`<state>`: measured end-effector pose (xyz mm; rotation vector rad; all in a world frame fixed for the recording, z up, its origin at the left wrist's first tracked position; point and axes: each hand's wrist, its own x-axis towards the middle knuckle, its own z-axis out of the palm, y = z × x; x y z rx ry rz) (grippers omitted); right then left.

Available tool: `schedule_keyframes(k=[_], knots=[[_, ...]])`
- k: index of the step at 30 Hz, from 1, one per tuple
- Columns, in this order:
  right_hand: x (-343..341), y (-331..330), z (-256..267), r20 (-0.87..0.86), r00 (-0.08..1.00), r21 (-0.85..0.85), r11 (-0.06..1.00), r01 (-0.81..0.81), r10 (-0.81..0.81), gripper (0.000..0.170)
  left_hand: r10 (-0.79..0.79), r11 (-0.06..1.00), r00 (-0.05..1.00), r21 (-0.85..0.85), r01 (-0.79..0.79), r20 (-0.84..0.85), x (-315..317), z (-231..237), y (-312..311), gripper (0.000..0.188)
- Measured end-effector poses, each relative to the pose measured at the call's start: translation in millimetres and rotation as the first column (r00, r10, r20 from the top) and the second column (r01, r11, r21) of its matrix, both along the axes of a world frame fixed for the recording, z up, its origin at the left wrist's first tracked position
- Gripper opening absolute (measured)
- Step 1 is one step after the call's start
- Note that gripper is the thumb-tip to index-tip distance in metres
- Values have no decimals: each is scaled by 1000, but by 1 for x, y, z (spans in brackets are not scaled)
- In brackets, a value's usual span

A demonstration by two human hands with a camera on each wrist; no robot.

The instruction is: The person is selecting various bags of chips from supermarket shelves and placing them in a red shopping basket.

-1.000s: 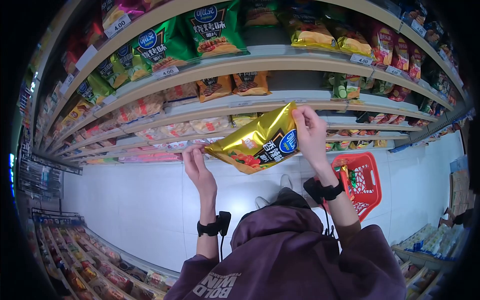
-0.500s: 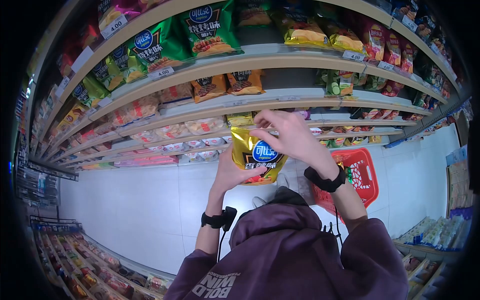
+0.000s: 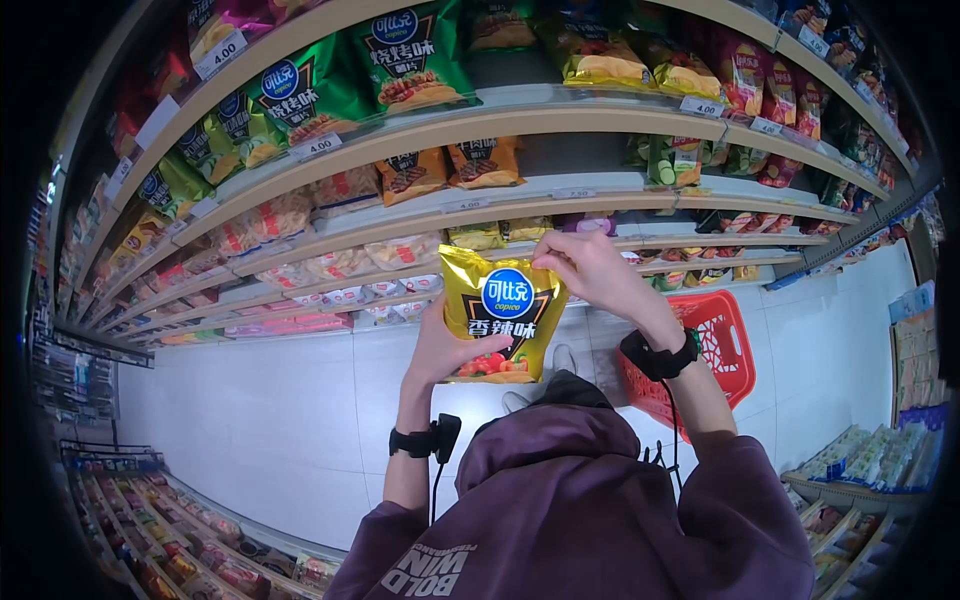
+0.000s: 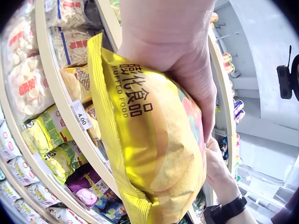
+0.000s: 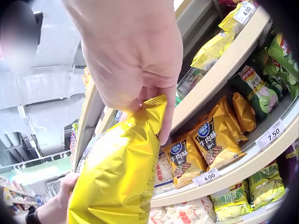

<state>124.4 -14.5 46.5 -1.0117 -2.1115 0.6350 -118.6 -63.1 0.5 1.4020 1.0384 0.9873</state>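
A yellow bag of potato chips [image 3: 496, 330] with a blue round logo is held upright in front of the chest, its printed face toward the head camera. My left hand [image 3: 442, 346] grips its left side, the thumb lying across the front over the lettering and the other fingers hidden behind. At the upper right corner, my right hand [image 3: 590, 272] pinches the bag; the right wrist view shows the crimped corner tucked between thumb and fingers. From the left wrist view, the bag's end [image 4: 159, 135] looks puffed out, with its seal along one edge.
Shelves [image 3: 560, 122] of snack bags curve across the front, with green bags [image 3: 410, 60] above and orange bags [image 3: 412, 175] lower. A red shopping basket [image 3: 735, 360] stands on the floor to the right, holding something green. Another rack [image 3: 170, 530] is at the lower left.
The bag has gone from tilted sideways, held at both ends, to upright. The left hand has moved onto its side; the right hand, apart from it midway, now pinches the upper right corner.
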Motion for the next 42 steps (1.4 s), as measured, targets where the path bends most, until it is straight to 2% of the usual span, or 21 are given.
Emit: schedule_keyframes(k=[3, 6, 9, 13, 15, 20, 21, 22, 23, 24, 26, 28, 30, 32, 33, 36, 37, 38, 40, 41, 42], knots=[[6, -4, 8, -31, 999, -136, 990, -34, 30, 14, 19, 997, 1000, -77, -17, 22, -3, -5, 1, 67], [18, 0, 9, 13, 1000, -142, 990, -24, 26, 16, 11, 990, 999, -138, -4, 49, -3, -5, 2, 68], [21, 4, 2, -20, 997, -140, 988, 72, -75, 19, 4, 987, 999, -160, 4, 48, -1, -4, 5, 68], [29, 2, 5, -38, 999, -115, 993, -3, -1, 13, 25, 981, 993, -193, -2, 113, 5, -7, 10, 69], [33, 4, 5, -59, 998, -148, 988, -41, 33, 13, -8, 983, 997, -181, 22, 75, 5, -6, 14, 69], [46, 14, -12, -64, 997, -200, 979, 35, -49, 18, -62, 990, 998, -125, 63, 12, 15, -4, 22, 68], [49, 19, -18, -79, 994, -181, 982, 59, -74, 21, -58, 989, 998, -134, 60, 20, 18, -3, 24, 68], [52, 20, -22, -189, 970, -239, 965, 107, -155, 27, -55, 989, 998, -133, 59, 30, 23, -1, 27, 68], [53, 17, -27, -294, 927, -292, 945, 146, -234, 33, 22, 996, 998, -82, -17, 54, 28, 0, 28, 69], [56, 16, -30, -394, 866, -336, 925, 176, -308, 40, 49, 994, 995, -100, -40, 88, 32, 3, 30, 68], [63, 8, -38, -474, 847, -401, 915, 36, -240, 67, 89, 994, 977, -74, -76, 195, 43, 8, 37, 63], [60, -3, -32, -457, 883, -402, 911, -93, -111, 88, 103, 994, 953, -73, -86, 284, 57, 17, 49, 64], [59, -7, -23, -417, 906, -326, 943, -71, -76, 104, 68, 996, 970, 42, -80, 232, 81, 47, 61, 65], [67, 0, 9, -243, 964, -123, 989, 76, -105, 112, 0, 994, 978, 107, -23, 210, 103, 59, 78, 68], [74, 4, 23, -310, 939, -184, 978, 95, -149, 107, -63, 994, 980, 102, 45, 187, 111, 74, 87, 71], [107, 27, 43, -425, 887, -198, 975, 104, -181, 98, -152, 974, 975, 195, 119, 162, 143, 107, 110, 75], [117, 29, 63, -491, 854, -166, 981, 104, -173, 91, -189, 958, 971, 245, 150, 146, 153, 122, 115, 83], [128, 30, 84, -496, 845, -127, 979, 159, -201, 90, -194, 944, 947, 311, 110, 256, 165, 128, 117, 94], [159, 37, 120, -498, 841, -31, 973, 228, -213, 88, -228, 821, 967, 556, 130, 111, 176, 148, 137, 97], [172, 42, 139, -577, 790, 7, 966, 257, -206, 87, -244, 802, 958, 586, 112, 151, 181, 152, 142, 86], [184, 47, 159, -651, 734, 41, 957, 288, -193, 86, -236, 805, 961, 583, 112, 142, 184, 155, 146, 84]])
